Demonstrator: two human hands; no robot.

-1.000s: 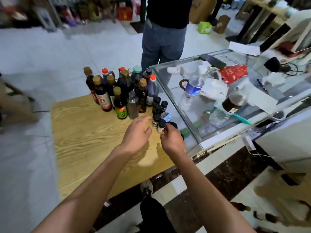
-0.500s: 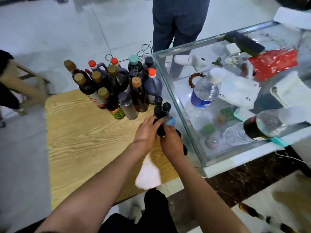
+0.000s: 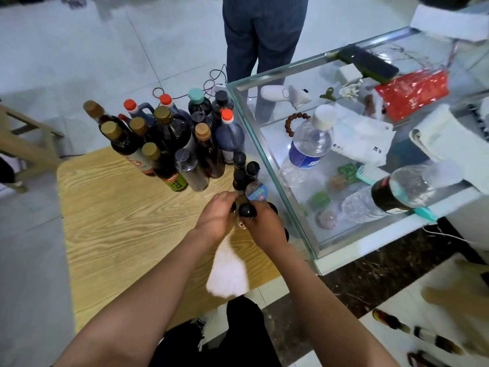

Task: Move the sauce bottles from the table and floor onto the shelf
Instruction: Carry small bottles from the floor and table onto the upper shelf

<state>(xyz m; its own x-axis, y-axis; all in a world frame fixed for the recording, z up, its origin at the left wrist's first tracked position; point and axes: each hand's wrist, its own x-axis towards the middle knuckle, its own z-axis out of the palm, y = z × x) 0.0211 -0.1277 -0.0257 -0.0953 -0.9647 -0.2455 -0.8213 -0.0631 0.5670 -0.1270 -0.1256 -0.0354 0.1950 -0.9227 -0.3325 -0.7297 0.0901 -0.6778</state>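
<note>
A cluster of several dark sauce bottles (image 3: 169,144) with gold, red and teal caps stands at the far end of the low wooden table (image 3: 111,221). Nearer me, by the glass case, stand a few small black-capped bottles (image 3: 239,168) and one with a blue round lid (image 3: 256,191). My left hand (image 3: 217,218) is closed around a small bottle whose black cap barely shows. My right hand (image 3: 263,225) grips a small black-capped bottle (image 3: 247,210). Both hands touch each other over the table's right edge.
A glass display case (image 3: 264,144) stands directly right of the table, with water bottles (image 3: 307,149), a red packet (image 3: 412,91) and papers on top. A person in dark trousers (image 3: 262,35) stands behind the table. A wooden stool (image 3: 23,144) is at left. More bottles (image 3: 391,321) lie bottom right.
Both hands went from hovering apart above the small bottles to closing together on them. The camera tipped further down and moved closer.
</note>
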